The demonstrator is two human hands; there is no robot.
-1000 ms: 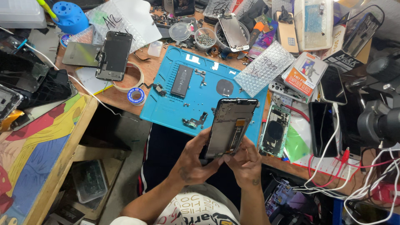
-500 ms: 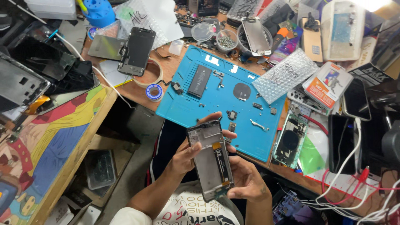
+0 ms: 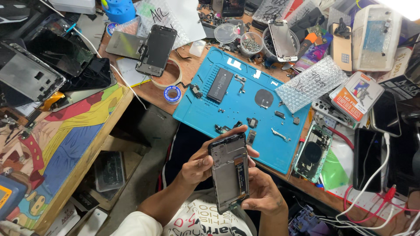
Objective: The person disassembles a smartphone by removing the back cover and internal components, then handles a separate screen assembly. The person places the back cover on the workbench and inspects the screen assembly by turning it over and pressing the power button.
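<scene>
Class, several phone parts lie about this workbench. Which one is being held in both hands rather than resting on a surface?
The phone screen frame, back side up, gripped by the left hand and right hand below the blue repair mat. The others lie on the bench.

Phone screen assembly (image 3: 229, 172) at six o'clock, back side up — held in both hands; dark screen (image 3: 156, 49) at eleven; orange-and-white flat package (image 3: 356, 94) at three o'clock.

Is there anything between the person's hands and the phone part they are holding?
Nothing visible. The left hand and right hand both touch the dark rectangular phone screen frame directly, its inner side facing up, gripping its long edges. It is held above the lap, near the blue rubber work mat.
</scene>
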